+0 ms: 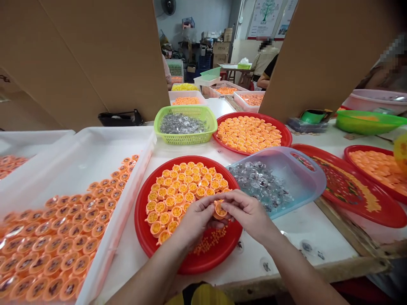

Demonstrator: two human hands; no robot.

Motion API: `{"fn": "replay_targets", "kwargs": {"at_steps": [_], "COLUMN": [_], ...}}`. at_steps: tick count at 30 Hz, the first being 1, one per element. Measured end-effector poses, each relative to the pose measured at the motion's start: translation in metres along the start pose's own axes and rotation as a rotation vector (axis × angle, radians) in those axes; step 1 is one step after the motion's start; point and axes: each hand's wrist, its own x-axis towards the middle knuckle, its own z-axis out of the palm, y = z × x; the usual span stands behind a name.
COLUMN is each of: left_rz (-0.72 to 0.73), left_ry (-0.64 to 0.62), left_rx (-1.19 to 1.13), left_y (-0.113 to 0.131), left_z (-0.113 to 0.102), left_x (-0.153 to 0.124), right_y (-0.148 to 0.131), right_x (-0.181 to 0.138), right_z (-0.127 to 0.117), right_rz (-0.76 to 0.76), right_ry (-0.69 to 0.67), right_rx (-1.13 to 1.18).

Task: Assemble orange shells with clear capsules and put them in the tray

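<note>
My left hand (pixel 202 216) and my right hand (pixel 243 208) meet over the right side of a red round tray (pixel 187 267). Between their thumbs and fingers they pinch one small orange toy cup (pixel 220 209), its top facing up toward me. Many similar orange cups (pixel 178 186) stand in rows on the tray, with yellow-orange bits inside. Below my hands, loose orange pellets (pixel 211 240) lie on the tray's bare part. Just right of my hands a translucent blue basket (pixel 305 186) holds clear, round plastic pieces (pixel 262 182) with dark prints.
At left, a white tray (pixel 92 148) holds rows of cups with printed tops. A green basket (pixel 186 137) of clear pieces and red trays (pixel 288 142) of orange parts stand behind. Cardboard panels (pixel 95 55) rise on both sides. Clear discs (pixel 265 264) lie near the table's front edge.
</note>
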Motion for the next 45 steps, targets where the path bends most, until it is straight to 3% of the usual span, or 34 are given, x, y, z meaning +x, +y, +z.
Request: {"fn": "replay_targets", "kwargs": {"at_steps": [3,8,13,21,27,33,40,45], "left_rz": [0.036,0.103,0.140,0.134,0.108,0.050,0.060,0.044], "left_ry": [0.021,0.074,0.028,0.027,0.017,0.019,0.012,-0.006], "left_rx": [0.024,0.063,0.072,0.083,0.039,-0.015,-0.006,0.000], "left_y": [-0.002,-0.002,-0.001,0.001,0.000,-0.001,-0.002,-0.003], "left_z": [0.002,0.006,0.007,0.007,0.008,0.006,0.003,0.004], "left_x": [0.000,-0.004,-0.006,-0.006,-0.006,-0.005,-0.004,-0.004], "right_y": [-0.003,-0.015,-0.017,-0.007,-0.008,-0.009,-0.012,-0.015], "right_x": [-0.004,-0.012,-0.015,-0.019,-0.018,-0.019,-0.018,-0.018], "right_z": [-0.001,-0.005,-0.005,-0.007,-0.009,-0.006,-0.009,-0.019], "right_rz": [-0.095,-0.216,-0.335,-0.246,-0.307,-0.223,-0.365,-0.356], "right_ry": [0.047,0.009,0.055,0.058,0.064,0.068,0.046,-0.073], "right_rx": [-0.168,-0.369,-0.442,-0.330,-0.384,-0.350,-0.484,-0.546]}}
